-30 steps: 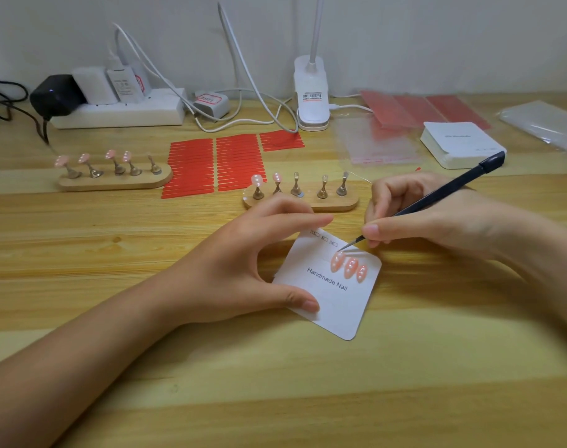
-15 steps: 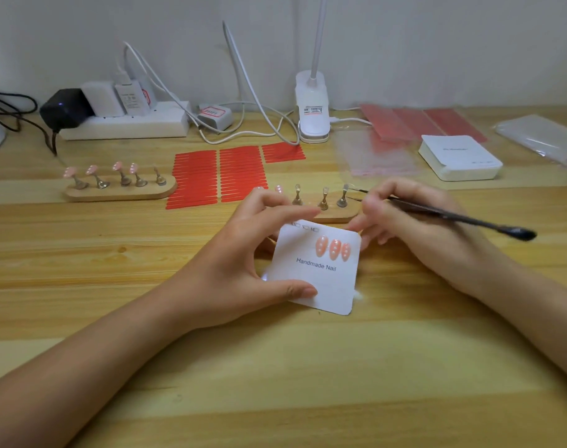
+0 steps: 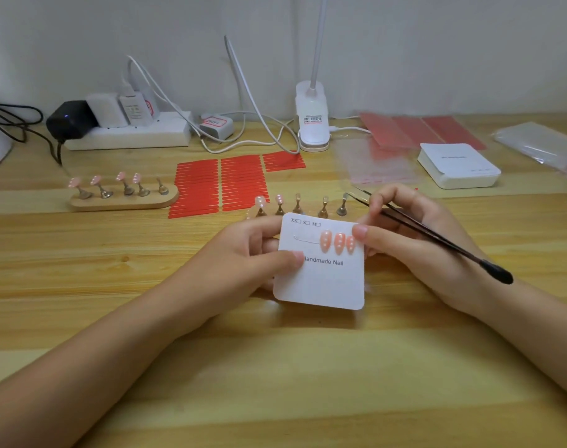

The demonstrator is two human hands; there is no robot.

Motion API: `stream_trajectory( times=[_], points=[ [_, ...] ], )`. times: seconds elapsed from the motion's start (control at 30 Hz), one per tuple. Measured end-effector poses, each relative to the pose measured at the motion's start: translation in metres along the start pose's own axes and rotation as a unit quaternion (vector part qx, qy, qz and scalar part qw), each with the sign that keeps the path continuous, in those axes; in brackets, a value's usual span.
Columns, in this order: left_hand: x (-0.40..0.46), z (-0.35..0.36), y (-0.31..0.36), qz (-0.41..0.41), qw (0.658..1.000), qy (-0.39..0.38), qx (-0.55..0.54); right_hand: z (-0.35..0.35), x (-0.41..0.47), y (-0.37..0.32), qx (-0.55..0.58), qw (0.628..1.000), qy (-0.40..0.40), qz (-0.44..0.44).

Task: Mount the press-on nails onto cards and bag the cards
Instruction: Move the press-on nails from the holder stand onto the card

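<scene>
While my left hand (image 3: 243, 253) pinches the card (image 3: 320, 282) by its left edge, thumb on its face, my right hand (image 3: 414, 240) grips its right edge and holds tweezers (image 3: 437, 237). Three pink nails (image 3: 338, 242) sit on the card's upper right; a stand (image 3: 299, 206) is just behind it.

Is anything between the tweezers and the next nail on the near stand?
Nothing visible. The tweezers in the right hand have their tip up by the near stand's right pegs; the next nail sits farther left along the same row, open from above. The card, held by both hands, lies in front of the stand, not over the nails.
</scene>
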State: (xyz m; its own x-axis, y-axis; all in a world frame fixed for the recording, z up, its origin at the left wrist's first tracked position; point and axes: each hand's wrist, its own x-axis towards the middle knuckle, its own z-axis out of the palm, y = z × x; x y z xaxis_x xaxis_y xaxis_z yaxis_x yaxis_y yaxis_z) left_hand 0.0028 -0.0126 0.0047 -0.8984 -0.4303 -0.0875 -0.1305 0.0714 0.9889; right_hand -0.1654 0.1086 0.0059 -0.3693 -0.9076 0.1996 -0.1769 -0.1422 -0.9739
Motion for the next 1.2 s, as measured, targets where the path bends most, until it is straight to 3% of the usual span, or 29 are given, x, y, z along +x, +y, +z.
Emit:
stream_trajectory(
  times=[0.2, 0.37, 0.4, 0.47, 0.53, 0.63, 0.8, 1.0, 1.2],
  points=[
    [-0.001, 0.000, 0.006, -0.079, 0.995, 0.047, 0.039, -0.006, -0.001, -0.002, -0.130, 0.984, 0.090, -0.077],
    [-0.010, 0.011, 0.010, -0.044, 0.969, 0.140, 0.198, -0.008, -0.006, 0.000, -0.140, 0.987, 0.057, -0.057],
    [-0.012, 0.012, 0.009, -0.023, 0.957, 0.150, 0.248, -0.007, -0.006, 0.000, -0.149, 0.986, 0.051, -0.060],
    [-0.016, 0.012, 0.005, 0.018, 0.897, 0.161, 0.411, -0.005, -0.006, -0.001, -0.147, 0.985, 0.046, -0.073],
    [-0.018, 0.011, 0.003, 0.052, 0.846, 0.179, 0.499, -0.004, -0.006, -0.003, -0.149, 0.984, 0.046, -0.087],
    [-0.015, 0.004, 0.005, 0.110, 0.855, 0.161, 0.480, -0.005, -0.006, -0.004, -0.111, 0.990, 0.065, -0.063],
    [-0.006, -0.014, -0.003, 0.161, 0.859, 0.027, 0.486, -0.005, -0.004, -0.004, -0.033, 0.999, 0.038, 0.015],
    [-0.004, -0.012, -0.013, 0.174, 0.862, 0.038, 0.474, -0.009, -0.002, -0.004, -0.015, 0.998, -0.010, 0.064],
    [-0.001, -0.012, -0.017, 0.182, 0.869, 0.039, 0.459, -0.004, -0.002, -0.003, -0.012, 0.999, -0.011, 0.048]
  ],
)
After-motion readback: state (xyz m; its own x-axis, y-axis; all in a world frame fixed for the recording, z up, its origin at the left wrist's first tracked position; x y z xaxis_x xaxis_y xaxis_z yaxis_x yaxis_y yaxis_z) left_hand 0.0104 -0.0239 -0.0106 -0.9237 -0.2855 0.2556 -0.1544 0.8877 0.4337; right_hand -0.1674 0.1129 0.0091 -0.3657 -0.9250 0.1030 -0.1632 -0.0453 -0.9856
